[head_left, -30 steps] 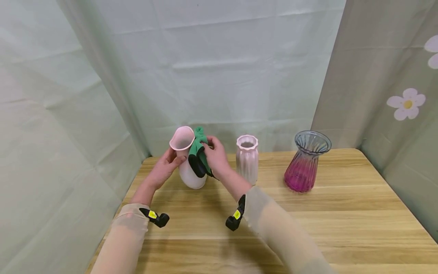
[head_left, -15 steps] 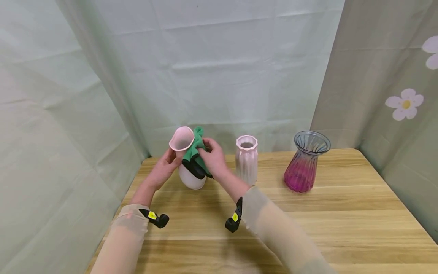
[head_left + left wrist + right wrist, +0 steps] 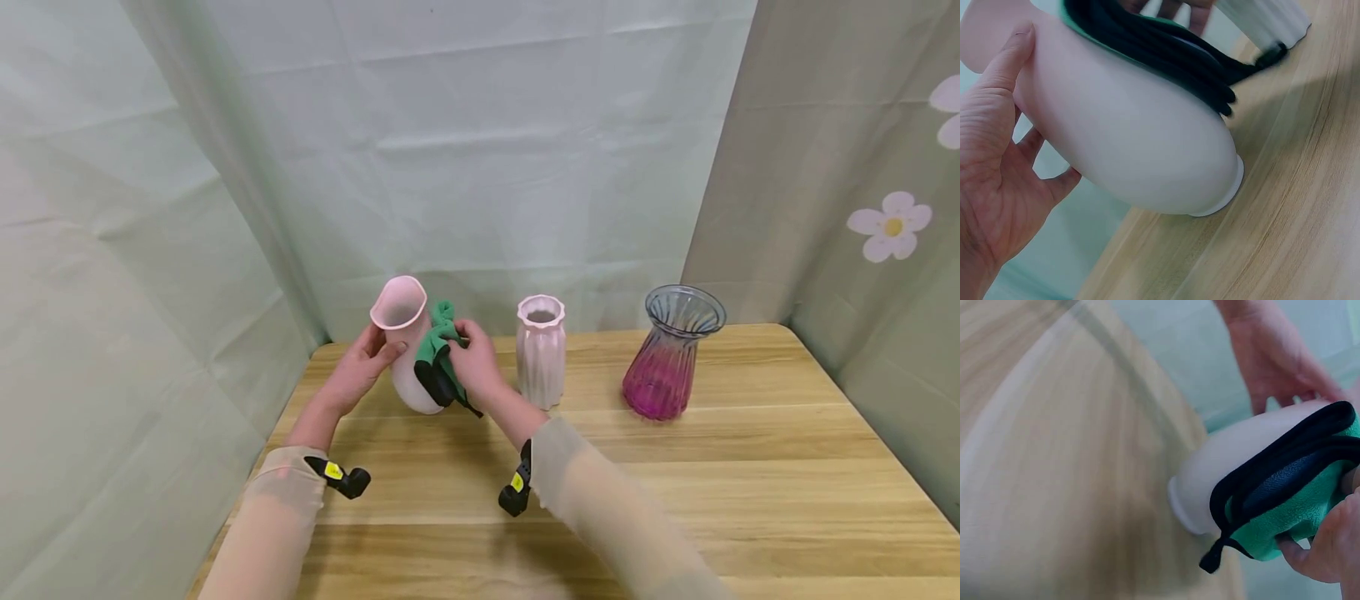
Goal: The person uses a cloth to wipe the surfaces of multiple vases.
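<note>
A pale pink vase (image 3: 411,379) with a wavy rim stands at the table's back left. My left hand (image 3: 360,371) holds it at the neck, thumb on the near side and fingers round behind, as the left wrist view shows on the vase (image 3: 1129,125). In my right hand (image 3: 477,362) is a bunched green cloth (image 3: 437,346) with black edging. The cloth (image 3: 1279,528) lies against the right side of the vase body in the right wrist view. My right fingers pinch its folds; some fingertips are hidden by the cloth.
A ribbed, pinkish-white vase (image 3: 542,358) stands close to the right of my right hand. Farther right is a clear glass vase (image 3: 663,367), magenta below and bluish above. The wooden table (image 3: 675,500) meets hanging fabric (image 3: 487,167) at the back.
My right hand has moved down the vase's right side with the cloth. More of the neck now shows. My left hand stays at the neck, and the other vases have not moved.
</note>
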{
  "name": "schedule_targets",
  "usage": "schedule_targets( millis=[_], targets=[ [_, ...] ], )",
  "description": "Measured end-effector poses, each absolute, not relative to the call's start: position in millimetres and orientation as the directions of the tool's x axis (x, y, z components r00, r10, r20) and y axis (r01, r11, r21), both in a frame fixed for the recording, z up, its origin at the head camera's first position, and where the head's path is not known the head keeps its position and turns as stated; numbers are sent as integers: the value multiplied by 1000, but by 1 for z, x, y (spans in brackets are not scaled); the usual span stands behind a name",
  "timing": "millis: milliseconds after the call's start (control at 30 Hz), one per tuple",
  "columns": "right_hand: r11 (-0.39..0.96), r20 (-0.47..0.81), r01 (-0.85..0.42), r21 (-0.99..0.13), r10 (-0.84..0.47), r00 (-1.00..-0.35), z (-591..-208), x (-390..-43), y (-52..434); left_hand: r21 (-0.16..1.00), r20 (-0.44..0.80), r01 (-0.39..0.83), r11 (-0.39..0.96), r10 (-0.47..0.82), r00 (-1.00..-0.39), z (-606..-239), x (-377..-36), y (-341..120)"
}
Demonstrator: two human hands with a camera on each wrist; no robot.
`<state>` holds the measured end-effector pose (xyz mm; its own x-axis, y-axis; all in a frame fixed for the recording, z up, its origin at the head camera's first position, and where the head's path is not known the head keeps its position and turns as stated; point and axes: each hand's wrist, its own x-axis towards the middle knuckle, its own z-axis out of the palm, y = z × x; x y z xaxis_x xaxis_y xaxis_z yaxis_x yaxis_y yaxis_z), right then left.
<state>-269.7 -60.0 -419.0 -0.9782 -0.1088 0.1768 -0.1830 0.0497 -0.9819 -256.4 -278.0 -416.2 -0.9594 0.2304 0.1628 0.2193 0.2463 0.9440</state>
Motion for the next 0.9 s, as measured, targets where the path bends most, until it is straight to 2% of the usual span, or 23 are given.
schedule_targets(
  millis=[167, 433, 667, 900],
  targets=[
    [62, 145, -152, -987, -98, -985, -446, -268, -57, 947, 164, 219, 236, 231, -959, -415, -255, -278],
    [-54, 63, -59, -997, -79, -995, -475, -263, -57, 943, 159, 216, 253, 229, -960, -417, -256, -279],
    [-103, 59, -51, -993, -70, -996, -482, -265, -58, 943, 149, 207, 260, 226, -963, -416, -256, -279],
    [-65, 78, -72, -995, -91, -993, -467, -265, -58, 944, 144, 202, 262, 223, -964, -416, -256, -279]
  ],
)
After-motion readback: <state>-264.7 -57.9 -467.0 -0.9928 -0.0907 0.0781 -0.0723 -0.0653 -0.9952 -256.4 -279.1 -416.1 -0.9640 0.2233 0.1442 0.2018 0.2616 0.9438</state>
